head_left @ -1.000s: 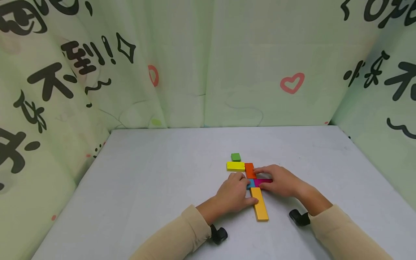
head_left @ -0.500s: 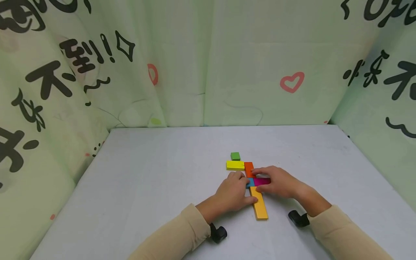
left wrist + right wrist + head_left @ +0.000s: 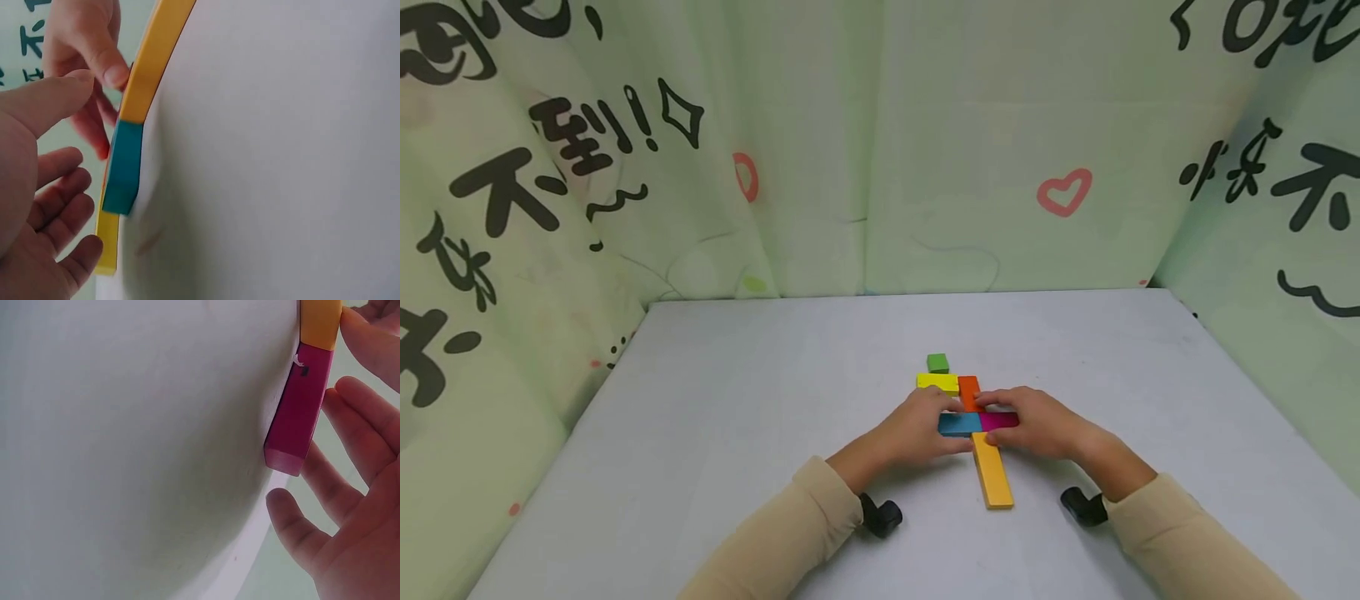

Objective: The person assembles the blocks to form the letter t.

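Observation:
Flat coloured blocks lie on the white table in a joined figure. In the head view, a blue block (image 3: pixel 958 425) and a magenta block (image 3: pixel 998 422) meet end to end. A long yellow-orange block (image 3: pixel 993 475) runs toward the person, and a red-orange block (image 3: pixel 969 392) lies beyond them. My left hand (image 3: pixel 917 429) hovers around the blue block's left end, its fingers spread and slightly bent. In the left wrist view its fingers look apart from the blocks. My right hand (image 3: pixel 1041 423) rests over the magenta block, with its thumb by the yellow-orange block and fingertips at the red-orange one.
A yellow block (image 3: pixel 937 382) sits left of the red-orange block, partly behind the left hand's fingers. Behind it stands a small green block (image 3: pixel 937 363). The white table (image 3: pixel 760 400) is bounded by a pale green printed curtain (image 3: pixel 820 167). Black wrist devices hang beneath both cuffs.
The left hand has drawn off leftward from the blue and yellow-orange blocks, baring the blue block. The right hand stays nearly in place. The view has shifted slightly.

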`<state>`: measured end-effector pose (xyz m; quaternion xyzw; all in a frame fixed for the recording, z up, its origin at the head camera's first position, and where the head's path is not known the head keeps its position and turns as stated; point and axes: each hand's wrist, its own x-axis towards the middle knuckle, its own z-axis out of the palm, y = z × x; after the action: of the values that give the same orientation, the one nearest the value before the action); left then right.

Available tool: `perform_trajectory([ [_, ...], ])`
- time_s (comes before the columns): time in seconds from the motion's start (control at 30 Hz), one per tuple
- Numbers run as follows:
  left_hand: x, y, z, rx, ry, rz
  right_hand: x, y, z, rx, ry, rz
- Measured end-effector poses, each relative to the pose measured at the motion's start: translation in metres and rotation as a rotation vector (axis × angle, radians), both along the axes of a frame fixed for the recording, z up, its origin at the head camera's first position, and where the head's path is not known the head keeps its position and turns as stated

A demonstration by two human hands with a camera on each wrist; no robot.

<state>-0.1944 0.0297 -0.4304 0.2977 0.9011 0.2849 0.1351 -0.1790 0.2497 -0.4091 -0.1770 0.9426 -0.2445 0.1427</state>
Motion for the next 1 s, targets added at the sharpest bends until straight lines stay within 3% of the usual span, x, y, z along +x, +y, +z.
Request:
perform_trajectory([
  [0.4, -0.031, -0.009, 0.010, 0.018, 0.013, 0.071, 0.000, 0.001, 0.001, -0.004, -0.005, 0.003],
  [0.67, -0.055, -0.007, 0.011, -0.015, 0.077, 0.048, 0.000, 0.001, 0.001, -0.007, -0.027, -0.009],
  [1.0, -0.072, 0.007, 0.005, -0.084, 0.052, 0.048, 0.001, -0.001, 0.001, -0.003, -0.033, -0.020],
])
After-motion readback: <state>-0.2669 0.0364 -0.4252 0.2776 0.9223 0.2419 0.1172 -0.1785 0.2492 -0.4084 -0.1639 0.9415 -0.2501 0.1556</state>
